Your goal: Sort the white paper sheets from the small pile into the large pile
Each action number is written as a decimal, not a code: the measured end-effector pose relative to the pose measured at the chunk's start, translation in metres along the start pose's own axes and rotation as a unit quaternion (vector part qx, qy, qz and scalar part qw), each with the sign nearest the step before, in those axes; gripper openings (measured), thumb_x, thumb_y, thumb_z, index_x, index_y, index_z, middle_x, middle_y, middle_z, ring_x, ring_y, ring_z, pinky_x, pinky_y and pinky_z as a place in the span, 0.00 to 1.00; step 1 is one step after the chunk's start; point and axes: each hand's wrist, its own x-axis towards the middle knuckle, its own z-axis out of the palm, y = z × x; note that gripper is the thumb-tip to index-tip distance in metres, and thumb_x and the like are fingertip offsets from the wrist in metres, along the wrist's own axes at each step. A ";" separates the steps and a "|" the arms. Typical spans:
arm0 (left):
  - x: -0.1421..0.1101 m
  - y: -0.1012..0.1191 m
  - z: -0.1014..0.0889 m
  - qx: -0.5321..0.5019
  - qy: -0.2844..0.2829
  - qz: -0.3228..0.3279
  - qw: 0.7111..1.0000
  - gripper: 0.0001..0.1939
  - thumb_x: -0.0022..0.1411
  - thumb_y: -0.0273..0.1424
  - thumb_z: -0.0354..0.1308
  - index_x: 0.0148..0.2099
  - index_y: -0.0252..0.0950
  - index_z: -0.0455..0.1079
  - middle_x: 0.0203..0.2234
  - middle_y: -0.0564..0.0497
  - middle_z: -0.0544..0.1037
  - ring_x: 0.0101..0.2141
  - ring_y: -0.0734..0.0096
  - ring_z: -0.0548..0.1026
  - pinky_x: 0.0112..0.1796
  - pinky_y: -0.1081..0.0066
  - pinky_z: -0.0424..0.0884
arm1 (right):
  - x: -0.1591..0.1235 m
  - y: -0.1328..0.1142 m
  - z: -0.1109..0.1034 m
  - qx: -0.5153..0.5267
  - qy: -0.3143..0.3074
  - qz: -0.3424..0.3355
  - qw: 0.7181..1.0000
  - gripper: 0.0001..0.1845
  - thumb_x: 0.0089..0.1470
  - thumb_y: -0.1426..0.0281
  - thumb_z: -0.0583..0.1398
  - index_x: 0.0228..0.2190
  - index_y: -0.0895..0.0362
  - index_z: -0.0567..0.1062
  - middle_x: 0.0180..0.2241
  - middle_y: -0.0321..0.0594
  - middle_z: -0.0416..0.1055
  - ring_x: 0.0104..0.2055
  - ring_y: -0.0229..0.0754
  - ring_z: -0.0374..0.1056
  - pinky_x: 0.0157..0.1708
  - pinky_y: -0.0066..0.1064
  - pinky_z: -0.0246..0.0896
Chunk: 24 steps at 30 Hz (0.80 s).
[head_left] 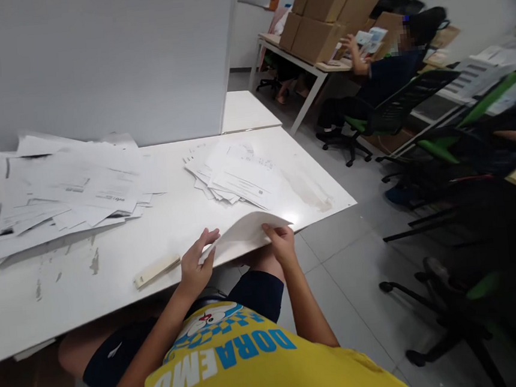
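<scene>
Your left hand (195,265) and right hand (281,242) both pinch a curled sheet of paper (243,231) at the near edge of the white table (111,272), fingers closed on its two ends, wrists bent inward. Farther off lie a small stack of papers (233,174) and, left, a big loose heap (54,187).

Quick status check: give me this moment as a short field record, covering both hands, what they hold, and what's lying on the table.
left hand: grips the near-left edge of the folded sheet
right hand: pinches the sheet's right edge
sheet: white, bowed upward, at the near edge of the table
small stack: fanned papers, beyond the hands
large pile: loose papers, far left
cream strip: flat, left of the left hand
background: seated person at another desk with cardboard boxes
</scene>
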 end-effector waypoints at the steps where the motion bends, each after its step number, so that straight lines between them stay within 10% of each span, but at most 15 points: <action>1: -0.002 0.005 -0.004 0.028 0.031 -0.008 0.999 0.23 0.61 0.39 0.61 0.57 0.39 0.70 0.43 0.45 0.81 0.42 0.62 0.80 0.49 0.63 0.73 | 0.002 -0.002 -0.004 -0.020 -0.022 0.016 0.999 0.15 0.40 0.59 0.69 0.28 0.57 0.80 0.28 0.38 0.77 0.33 0.44 0.69 0.36 0.36 0.64; 6: -0.013 0.029 -0.042 0.205 0.104 0.004 0.973 0.24 0.65 0.36 0.55 0.62 0.38 0.65 0.35 0.50 0.80 0.34 0.69 0.75 0.44 0.67 0.72 | 0.016 -0.011 -0.013 -0.152 -0.204 0.137 0.957 0.17 0.38 0.62 0.68 0.30 0.59 0.80 0.27 0.37 0.76 0.30 0.43 0.67 0.30 0.32 0.60; 12: -0.039 0.018 -0.086 0.318 0.083 -0.014 0.944 0.17 0.65 0.32 0.51 0.53 0.38 0.75 0.45 0.42 0.79 0.52 0.57 0.73 0.59 0.56 0.62 | 0.023 -0.011 0.000 -0.218 -0.237 0.165 0.932 0.13 0.37 0.64 0.67 0.27 0.60 0.80 0.25 0.37 0.75 0.29 0.42 0.66 0.29 0.30 0.57; 17: -0.060 -0.001 -0.091 0.317 0.004 -0.041 0.948 0.25 0.63 0.27 0.50 0.61 0.40 0.69 0.63 0.45 0.67 0.68 0.52 0.52 0.67 0.49 0.43 | 0.029 -0.009 0.004 -0.172 -0.238 0.183 0.938 0.18 0.34 0.62 0.68 0.29 0.61 0.79 0.25 0.37 0.75 0.29 0.42 0.66 0.30 0.32 0.58; 24: -0.058 -0.012 -0.097 0.443 -0.048 0.039 0.895 0.28 0.65 0.22 0.43 0.65 0.36 0.62 0.64 0.44 0.65 0.69 0.57 0.49 0.66 0.52 0.49 | 0.026 -0.009 0.007 -0.144 -0.267 0.199 0.932 0.19 0.35 0.60 0.68 0.30 0.58 0.76 0.28 0.36 0.76 0.31 0.43 0.68 0.33 0.32 0.61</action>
